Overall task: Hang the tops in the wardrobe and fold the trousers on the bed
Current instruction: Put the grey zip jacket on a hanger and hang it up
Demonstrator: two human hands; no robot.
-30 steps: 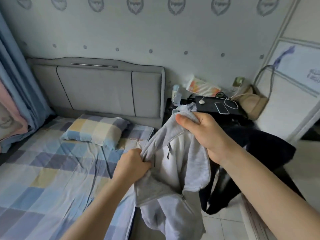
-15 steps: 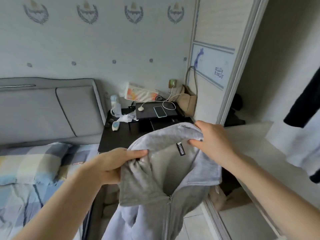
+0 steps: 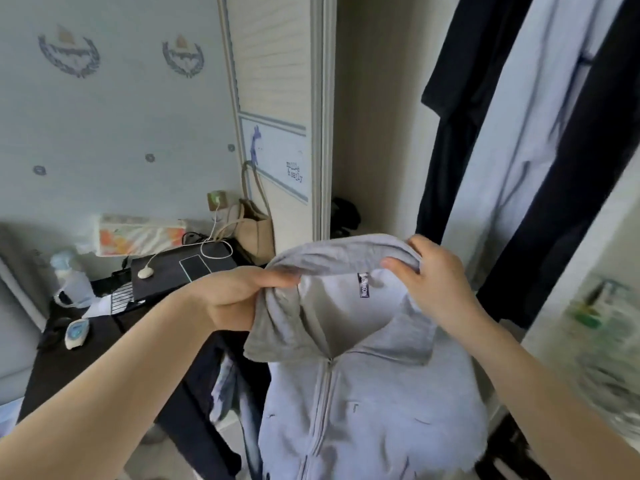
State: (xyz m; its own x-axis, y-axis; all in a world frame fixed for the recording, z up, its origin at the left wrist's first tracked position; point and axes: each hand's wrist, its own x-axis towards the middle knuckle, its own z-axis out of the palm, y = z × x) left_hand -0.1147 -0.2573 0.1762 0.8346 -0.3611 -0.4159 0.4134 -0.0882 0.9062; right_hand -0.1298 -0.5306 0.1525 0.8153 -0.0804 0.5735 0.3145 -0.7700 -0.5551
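Note:
A light grey zip-up hoodie (image 3: 363, 410) hangs in front of me, zipped, its collar spread wide with a small dark label showing inside. My left hand (image 3: 239, 292) grips the left side of the collar. My right hand (image 3: 433, 282) pinches the right side, thumb inside the collar. The open wardrobe (image 3: 377, 116) stands right behind it, with dark garments (image 3: 450, 98) and a pale garment (image 3: 512, 133) hanging inside. No hanger shows in the hoodie.
A dark bedside table (image 3: 86, 344) at left carries a laptop (image 3: 183, 271), phone, bottle and cables. A tan bag (image 3: 252, 230) leans on the wardrobe door frame (image 3: 322, 133). Dark clothes (image 3: 207, 393) hang off the table's edge.
My view has swung right from the bed to the open wardrobe. Both hands have carried the hoodie along and spread its collar wider.

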